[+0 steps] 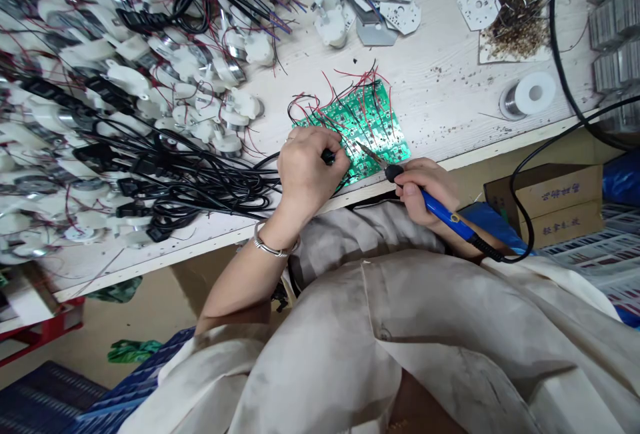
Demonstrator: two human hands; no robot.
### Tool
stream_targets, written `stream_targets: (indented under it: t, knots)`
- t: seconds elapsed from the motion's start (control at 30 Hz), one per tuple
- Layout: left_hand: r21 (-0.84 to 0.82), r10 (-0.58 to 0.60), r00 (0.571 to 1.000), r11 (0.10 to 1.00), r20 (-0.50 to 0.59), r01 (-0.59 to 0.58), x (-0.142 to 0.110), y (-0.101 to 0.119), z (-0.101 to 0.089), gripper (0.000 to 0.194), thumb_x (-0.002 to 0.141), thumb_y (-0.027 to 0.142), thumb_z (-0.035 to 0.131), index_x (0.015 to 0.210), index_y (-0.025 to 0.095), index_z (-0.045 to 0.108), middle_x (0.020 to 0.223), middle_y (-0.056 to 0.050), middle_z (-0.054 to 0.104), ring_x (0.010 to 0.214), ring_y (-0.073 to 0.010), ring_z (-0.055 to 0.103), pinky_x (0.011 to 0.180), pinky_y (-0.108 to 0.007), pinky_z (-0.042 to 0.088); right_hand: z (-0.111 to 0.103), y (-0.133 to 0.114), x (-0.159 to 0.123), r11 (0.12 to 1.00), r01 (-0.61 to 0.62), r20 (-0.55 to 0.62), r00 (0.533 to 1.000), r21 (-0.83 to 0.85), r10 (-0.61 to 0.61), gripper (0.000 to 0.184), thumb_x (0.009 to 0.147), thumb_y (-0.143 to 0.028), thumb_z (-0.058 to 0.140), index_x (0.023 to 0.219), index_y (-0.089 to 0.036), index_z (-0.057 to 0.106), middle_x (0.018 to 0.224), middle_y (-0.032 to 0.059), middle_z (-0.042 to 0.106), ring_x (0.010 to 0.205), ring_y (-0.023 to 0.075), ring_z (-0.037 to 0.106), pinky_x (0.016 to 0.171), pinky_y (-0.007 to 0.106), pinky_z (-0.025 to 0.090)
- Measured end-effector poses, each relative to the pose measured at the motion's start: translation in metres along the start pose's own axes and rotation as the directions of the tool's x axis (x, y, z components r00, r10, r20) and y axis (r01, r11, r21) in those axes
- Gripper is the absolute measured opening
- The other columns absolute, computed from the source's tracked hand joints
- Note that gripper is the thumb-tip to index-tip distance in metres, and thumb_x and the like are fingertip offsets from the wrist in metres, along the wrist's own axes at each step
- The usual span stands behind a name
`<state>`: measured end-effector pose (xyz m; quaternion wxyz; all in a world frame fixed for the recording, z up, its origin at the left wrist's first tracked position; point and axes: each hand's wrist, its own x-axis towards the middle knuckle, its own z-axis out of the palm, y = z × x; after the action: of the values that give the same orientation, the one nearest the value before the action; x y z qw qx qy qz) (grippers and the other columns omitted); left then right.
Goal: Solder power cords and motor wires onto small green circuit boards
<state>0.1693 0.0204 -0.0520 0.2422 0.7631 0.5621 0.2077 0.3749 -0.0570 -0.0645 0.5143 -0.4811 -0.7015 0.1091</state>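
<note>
Left hand (310,171) on a green circuit board (373,121), blue soldering iron (443,209) in right hand (425,191)

This was an electronics assembly workshop: a long workbench (440,87) carried green circuit boards (373,131), small motors (127,81), black power cords (175,184) and a solder spool (530,95) — a soldering iron (445,211) too.

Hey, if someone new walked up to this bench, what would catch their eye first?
The bright green circuit board near the bench's front edge, bristling with red and black wires, with a blue-handled soldering iron held to it in the right hand. To the left, a big heap of white geared motors and black cords sprawls across the bench.
</note>
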Motion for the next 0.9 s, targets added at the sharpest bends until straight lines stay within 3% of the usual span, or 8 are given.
stream_targets:
  t: [0.37,0.67,0.9]
  knots:
    - [-0.020,0.027,0.999,0.999,-0.018,-0.027,-0.002,-0.002,-0.001,0.013,0.084,0.013,0.063,0.075,0.023,0.062,0.094,-0.001,0.075,0.094,-0.0208,0.068,0.090,-0.038,0.053,0.000,-0.001,-0.001,0.997,-0.041,0.008,0.999,0.072,0.040,0.013,0.096,-0.027,0.054,0.102,-0.027,0.066,0.068,-0.0016,0.071,0.066,0.0156,0.070,0.060,0.030,0.061]
    - [-0.158,0.114,0.985,0.983,0.127,-0.094,-0.003,-0.008,-0.012,0.012,0.092,0.025,0.063,0.083,0.023,0.072,0.109,-0.005,0.067,0.107,-0.0219,0.062,0.099,-0.041,0.051,-0.004,-0.006,-0.009,0.945,-0.291,0.058,0.957,0.153,0.285,0.014,0.098,-0.031,0.054,0.098,-0.025,0.067,0.082,0.0010,0.075,0.064,0.0127,0.069,0.070,0.031,0.064]
    - [-0.116,0.057,0.990,0.992,0.130,-0.042,-0.001,-0.007,-0.008,0.011,0.087,0.019,0.063,0.077,0.022,0.068,0.108,-0.005,0.066,0.108,-0.0226,0.061,0.100,-0.043,0.051,-0.004,-0.006,-0.010,0.955,-0.262,0.063,0.965,0.139,0.256,0.019,0.098,-0.036,0.053,0.095,-0.024,0.067,0.078,0.0015,0.074,0.061,0.0128,0.069,0.065,0.031,0.064]
